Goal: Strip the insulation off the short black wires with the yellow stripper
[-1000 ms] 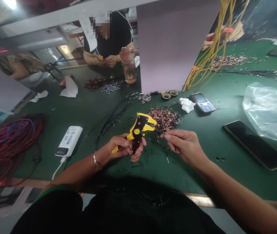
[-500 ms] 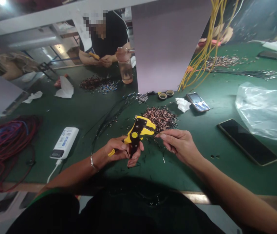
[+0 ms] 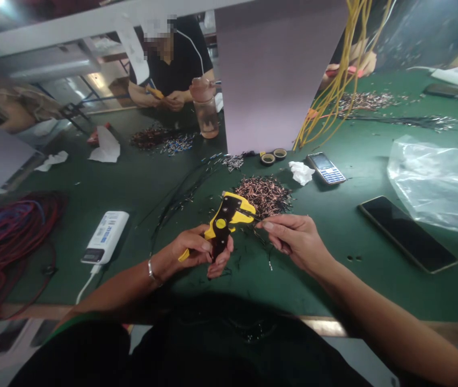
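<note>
My left hand [image 3: 200, 250] is wrapped round the handles of a yellow and black wire stripper [image 3: 224, 217], its jaws pointing right. Facing it, my right hand [image 3: 293, 234] pinches a short black wire [image 3: 270, 258] between thumb and forefinger, close to the tool's jaws. A bright metal tip shows on the wire's lower end. Whether its other end sits inside the jaws is too small to tell. Just behind the tool lies a heap of short copper-ended wire pieces [image 3: 267, 194]. Thin black wires [image 3: 172, 207] stretch across the green table to the left of the stripper.
A white power bank [image 3: 106, 236] and red cable coils [image 3: 15, 247] lie left. On the right are a smartphone [image 3: 408, 234], keypad phone [image 3: 326, 168] and plastic bag [image 3: 438, 185]. Tape rolls [image 3: 268, 158] lie before a panel [image 3: 277, 80]. Across the table, a person [image 3: 172, 70] holds a yellow tool.
The left hand's fingers have drawn in slightly on the stripper's handles. My right hand keeps its pinch in nearly the same place. The whole view has shifted very slightly.
</note>
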Available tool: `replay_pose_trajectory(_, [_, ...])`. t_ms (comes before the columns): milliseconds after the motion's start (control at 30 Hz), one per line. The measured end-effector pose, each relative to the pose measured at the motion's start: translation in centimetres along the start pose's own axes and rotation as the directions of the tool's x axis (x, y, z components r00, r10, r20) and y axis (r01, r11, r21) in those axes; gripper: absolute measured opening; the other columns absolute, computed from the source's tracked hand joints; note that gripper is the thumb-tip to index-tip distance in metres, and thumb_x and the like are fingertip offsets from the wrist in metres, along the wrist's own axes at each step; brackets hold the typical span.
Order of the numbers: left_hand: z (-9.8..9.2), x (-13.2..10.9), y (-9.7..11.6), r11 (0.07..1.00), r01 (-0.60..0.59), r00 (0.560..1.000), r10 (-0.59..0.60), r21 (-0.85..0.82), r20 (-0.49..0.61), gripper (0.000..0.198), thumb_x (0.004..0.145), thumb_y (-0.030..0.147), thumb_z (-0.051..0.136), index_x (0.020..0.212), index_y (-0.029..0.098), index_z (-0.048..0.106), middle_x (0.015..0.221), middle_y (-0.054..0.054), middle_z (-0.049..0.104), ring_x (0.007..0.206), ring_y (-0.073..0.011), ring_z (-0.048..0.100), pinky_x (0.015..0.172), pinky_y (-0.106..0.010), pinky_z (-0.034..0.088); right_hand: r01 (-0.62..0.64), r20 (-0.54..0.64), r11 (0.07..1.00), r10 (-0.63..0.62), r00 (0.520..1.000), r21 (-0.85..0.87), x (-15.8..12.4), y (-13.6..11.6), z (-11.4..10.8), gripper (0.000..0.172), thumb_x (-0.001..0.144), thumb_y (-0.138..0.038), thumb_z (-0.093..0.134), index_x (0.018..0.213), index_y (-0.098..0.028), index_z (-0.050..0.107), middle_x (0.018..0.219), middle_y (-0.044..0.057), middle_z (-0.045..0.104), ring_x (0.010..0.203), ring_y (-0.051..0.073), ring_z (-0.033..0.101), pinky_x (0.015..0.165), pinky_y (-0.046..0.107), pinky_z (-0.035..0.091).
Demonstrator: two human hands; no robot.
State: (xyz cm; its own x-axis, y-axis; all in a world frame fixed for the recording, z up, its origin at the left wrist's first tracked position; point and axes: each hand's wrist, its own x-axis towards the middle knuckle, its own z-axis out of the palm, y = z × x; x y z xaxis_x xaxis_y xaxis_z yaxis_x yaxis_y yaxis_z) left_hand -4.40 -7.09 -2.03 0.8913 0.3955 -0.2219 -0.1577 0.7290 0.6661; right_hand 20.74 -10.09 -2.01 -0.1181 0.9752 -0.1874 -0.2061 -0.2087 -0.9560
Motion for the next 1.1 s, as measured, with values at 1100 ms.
replay_pose_trajectory(1100, [0.7, -0.45, -0.76, 0.996, -0.061, 0.989, 0.069, 0.068, -0.128, 0.022, 0.071, 0.019, 0.07, 0.09, 0.009, 0.065, 0.065, -0.003, 0.06, 0.047, -0.0119, 0.052, 0.043, -0.026, 0.045, -0.014, -0.025, 1.0, 0.014, 1.0, 0.001, -0.38, -0.74, 0.24, 0.023, 0.068, -0.038, 0.081, 0.075, -0.017, 0.081, 0.04, -0.003, 0.051, 0.037, 0.006, 0.037, 0.036, 0.021, 0.021])
